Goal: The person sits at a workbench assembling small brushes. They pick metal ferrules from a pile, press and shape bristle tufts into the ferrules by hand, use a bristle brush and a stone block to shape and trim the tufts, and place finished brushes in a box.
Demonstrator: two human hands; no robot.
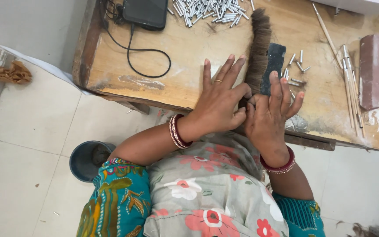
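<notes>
A long bundle of dark brown hair lies on the wooden table, running from the far edge toward me. My left hand rests flat beside the bundle's near end, fingers spread, thumb pinching the hair. My right hand pinches the same near end from the right, fingers resting over a dark flat block. A few small metal tubes lie just right of that block.
A heap of metal tubes sits at the far edge next to a black phone with its cable. Thin wooden sticks and a reddish stone block lie at the right. A dark bucket stands on the floor.
</notes>
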